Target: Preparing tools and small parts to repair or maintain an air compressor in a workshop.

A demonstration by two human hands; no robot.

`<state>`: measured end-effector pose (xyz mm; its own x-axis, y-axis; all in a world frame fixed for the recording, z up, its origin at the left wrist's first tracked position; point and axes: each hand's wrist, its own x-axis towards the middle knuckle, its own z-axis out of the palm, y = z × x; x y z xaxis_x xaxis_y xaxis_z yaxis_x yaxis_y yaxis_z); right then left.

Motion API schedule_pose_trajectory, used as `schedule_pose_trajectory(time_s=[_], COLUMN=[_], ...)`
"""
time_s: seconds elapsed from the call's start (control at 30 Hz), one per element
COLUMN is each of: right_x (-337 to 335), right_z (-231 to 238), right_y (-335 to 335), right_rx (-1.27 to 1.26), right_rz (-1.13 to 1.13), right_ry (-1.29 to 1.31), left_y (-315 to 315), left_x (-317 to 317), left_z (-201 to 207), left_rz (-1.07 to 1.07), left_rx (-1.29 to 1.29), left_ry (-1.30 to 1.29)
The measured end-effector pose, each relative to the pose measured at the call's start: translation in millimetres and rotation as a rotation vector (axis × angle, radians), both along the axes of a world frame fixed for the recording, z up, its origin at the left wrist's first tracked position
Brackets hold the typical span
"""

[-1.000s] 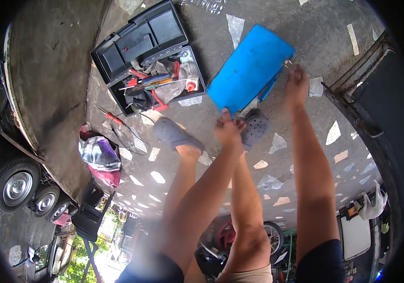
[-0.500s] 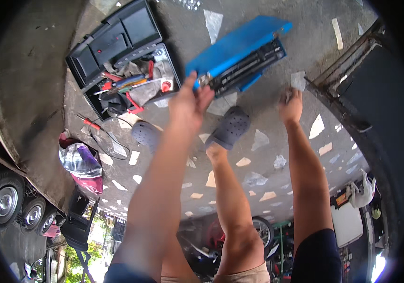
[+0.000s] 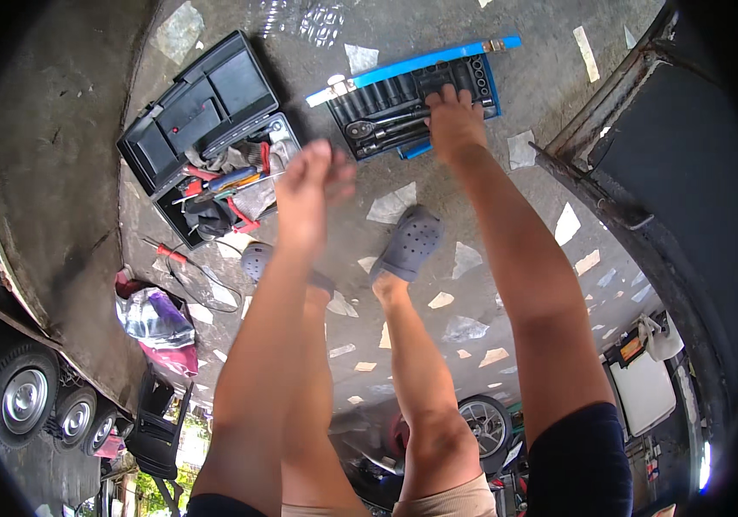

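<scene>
A blue metal socket set case (image 3: 418, 68) stands open on the floor ahead of me. Black sockets (image 3: 371, 100) line its far part, and a ratchet wrench (image 3: 358, 129) lies nearer with several bars. My right hand (image 3: 457, 122) rests over the case, fingers spread, its fingertips at the end of the ratchet's handle; what lies beneath the palm is hidden. Blurred by motion, my left hand (image 3: 307, 191) hangs between the case and a black toolbox (image 3: 201, 108), with fingers loosely apart and nothing seen in them.
The open toolbox holds screwdrivers (image 3: 235, 178), red-handled tools and rags. Beside it lie a red-handled tool with a cord (image 3: 171, 252) and a plaid cloth bundle (image 3: 155, 317). Wheels (image 3: 24, 395) stand at lower left; a dark metal frame (image 3: 593, 181) borders the right.
The blue case has gone from lifted and tilted to lying on the floor with its lid raised. My left hand has let go of it; my right hand has moved left onto its contents.
</scene>
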<state>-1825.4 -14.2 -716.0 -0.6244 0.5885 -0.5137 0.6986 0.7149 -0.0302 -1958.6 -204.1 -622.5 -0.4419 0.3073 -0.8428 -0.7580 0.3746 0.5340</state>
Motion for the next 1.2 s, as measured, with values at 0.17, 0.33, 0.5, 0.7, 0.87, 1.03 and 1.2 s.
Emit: schedule_pose_trajectory(time_s=[0.17,0.33,0.5,0.7,0.87,1.03,1.2], right_x=[21,62,100,103,86,5,-12], right_z=[12,105,173,212,248,333,341], right_y=[9,-73,-157,-198,-278,-314,-357], right_rx=[0.017,-0.334,-0.865,-1.079,-1.228,-1.134,-1.075], right_rz=[0.214,0.009,0.124,0.318,0.014,-0.138,-0.073], right_ry=[0.099,0.429,0.414,0.107,0.114,-0.106,0.296], left_y=[-117,-145,-141,-215,-231,-252,-317], left_x=[82,132,130,149,95,52,45], left_z=[32,92,97,83,180,236,221], left_rz=[-0.12,0.024,0.583,0.596,0.78,0.513,-0.027], left_rx=[-0.138,-0.189,-0.134,-0.373,-0.035,-0.086,-0.035], left_ry=[-0.224,-0.519,-0.526,-0.437,-0.37,-0.256,0.024])
